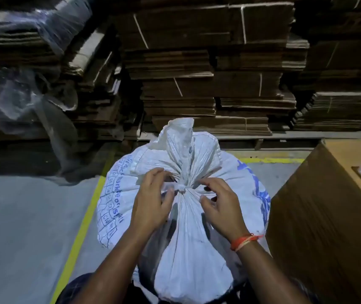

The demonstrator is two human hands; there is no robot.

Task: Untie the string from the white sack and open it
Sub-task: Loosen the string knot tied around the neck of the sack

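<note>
A full white woven sack [188,255] with blue print stands upright on the floor in front of me. Its neck is gathered and bound by a white string knot [181,188]; the loose top of the sack [180,141] sticks up beyond it. My left hand [151,202] rests on the sack just left of the knot, its thumb and fingertips pinching at the string. My right hand [220,207], with an orange thread band on the wrist, hovers just right of the knot with fingers curled and apart, holding nothing.
Tied stacks of flattened cardboard [197,69] rise behind the sack. A large brown carton [329,216] stands close on the right. Clear plastic wrap [32,95] hangs at the left. A yellow floor line [80,229] runs along the grey floor.
</note>
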